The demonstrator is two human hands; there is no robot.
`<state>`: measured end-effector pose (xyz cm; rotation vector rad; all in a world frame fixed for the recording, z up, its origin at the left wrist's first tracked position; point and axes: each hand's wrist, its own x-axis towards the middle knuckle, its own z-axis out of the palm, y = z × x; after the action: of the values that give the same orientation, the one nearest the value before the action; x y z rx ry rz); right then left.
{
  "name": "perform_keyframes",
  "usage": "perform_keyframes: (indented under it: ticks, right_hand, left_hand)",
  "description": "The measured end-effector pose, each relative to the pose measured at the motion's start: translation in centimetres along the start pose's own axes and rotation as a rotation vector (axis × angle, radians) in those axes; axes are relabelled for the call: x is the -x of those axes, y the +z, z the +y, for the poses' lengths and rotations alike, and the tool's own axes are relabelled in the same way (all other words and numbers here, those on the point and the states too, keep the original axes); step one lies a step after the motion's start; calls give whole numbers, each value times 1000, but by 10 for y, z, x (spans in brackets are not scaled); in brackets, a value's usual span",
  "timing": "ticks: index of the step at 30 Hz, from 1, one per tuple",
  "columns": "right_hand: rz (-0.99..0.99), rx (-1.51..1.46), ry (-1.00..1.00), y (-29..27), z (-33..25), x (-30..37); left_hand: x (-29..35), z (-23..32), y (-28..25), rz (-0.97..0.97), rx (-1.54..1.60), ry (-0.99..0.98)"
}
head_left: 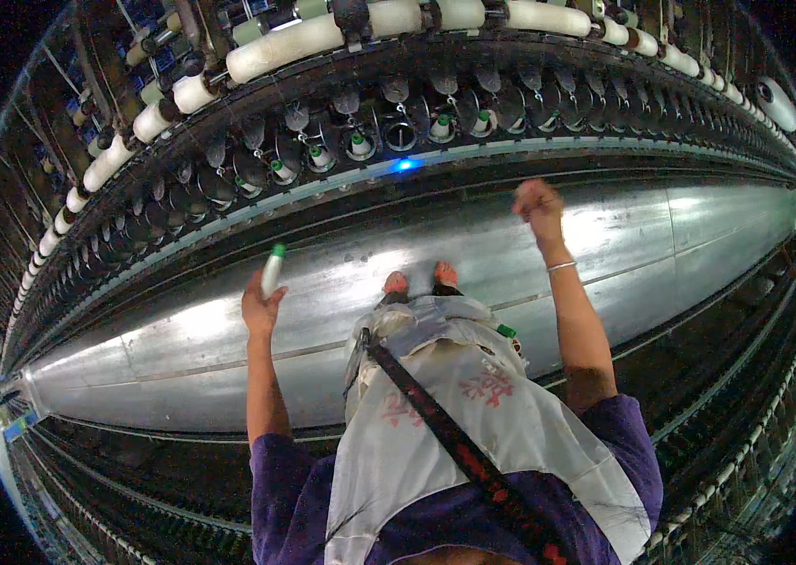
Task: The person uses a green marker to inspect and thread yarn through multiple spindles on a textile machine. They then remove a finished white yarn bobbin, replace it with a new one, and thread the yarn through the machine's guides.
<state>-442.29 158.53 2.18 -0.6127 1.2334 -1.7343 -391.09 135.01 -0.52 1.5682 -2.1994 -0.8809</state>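
Note:
My left hand [257, 306] is wrapped round a slim white yarn bobbin [271, 275] with a green tip pointing up, held above the metal floor. Farther forward on the right, my right hand [538, 205] is raised near the spinning frame [473, 146], its fingers curled together and slightly blurred. Whatever it may hold is too small to make out. Along the frame, several green-tipped bobbins [357, 143] stand inside round rings. One spindle ring [401, 135] in that row shows no green tip.
Thick white rollers [294, 42] curve above the spindles. A blue light [405, 165] glows on the frame's rail [323, 190]. Behind me runs another machine row [747, 452]. My feet [445, 274] stand on the shiny metal floor [191, 363]; a green-ended item [507, 331] shows at my apron.

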Motion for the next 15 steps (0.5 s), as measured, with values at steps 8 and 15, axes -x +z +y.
perform_keyframes:
  ticks: [8,15]
  right_hand:
    - [-56,1418,-437,109,32,-58]
    - [-164,1709,-405,135,6,-100]
  left_hand:
    - [-47,48,23,360,1518,-484]
    - [-56,51,-28,266,1275,-442]
